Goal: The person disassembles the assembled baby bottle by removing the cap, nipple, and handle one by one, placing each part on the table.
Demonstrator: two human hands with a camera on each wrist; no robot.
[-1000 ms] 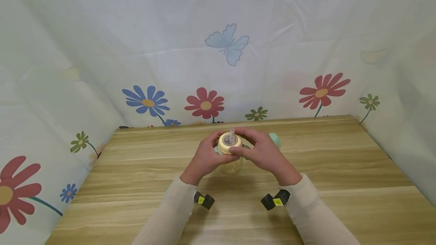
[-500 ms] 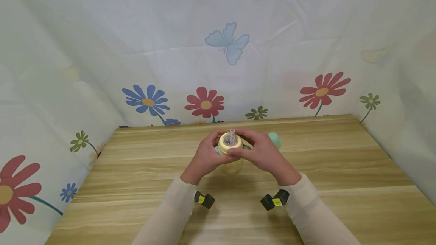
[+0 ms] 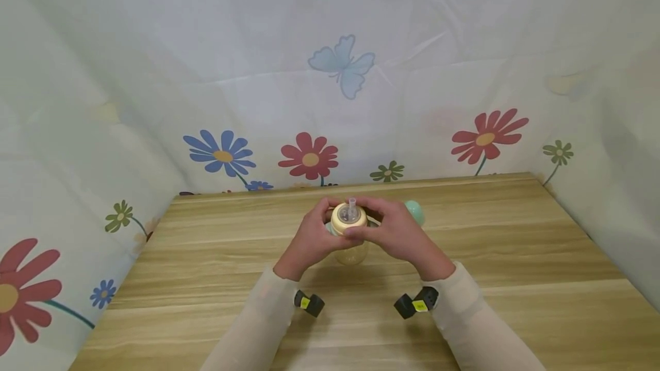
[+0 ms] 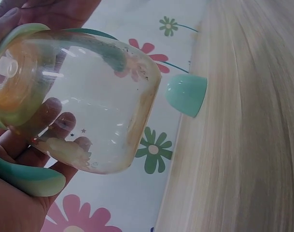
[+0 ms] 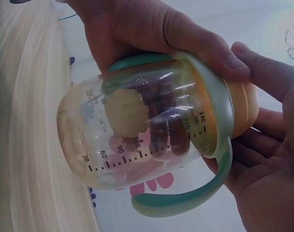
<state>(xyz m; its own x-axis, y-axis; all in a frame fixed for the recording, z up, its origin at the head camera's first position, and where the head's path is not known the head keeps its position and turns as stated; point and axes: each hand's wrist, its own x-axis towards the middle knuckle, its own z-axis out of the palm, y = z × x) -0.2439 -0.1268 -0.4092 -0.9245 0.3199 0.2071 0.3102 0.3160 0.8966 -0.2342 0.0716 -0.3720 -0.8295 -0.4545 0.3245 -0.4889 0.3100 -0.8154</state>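
and here's the bottle (image 5: 151,123), upright, lifted clear of the bench (image 3: 515,245)! left grip (image 3: 313,239) curls snugly about its yellow collar (image 5: 244,106), right grip (image 3: 397,231) wraps the upper part, thumb at the collar; a green domed cap (image 3: 415,213) sits on the bench, beyond the right grip.

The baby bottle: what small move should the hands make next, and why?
Probably a slight turn of the yellow collar by the right hand, to check it is snug. That hand grips the collar, while the left hand holds the bottle beside a green handle. The spout is uncovered and the green cap sits apart on the table, so capping could wait.
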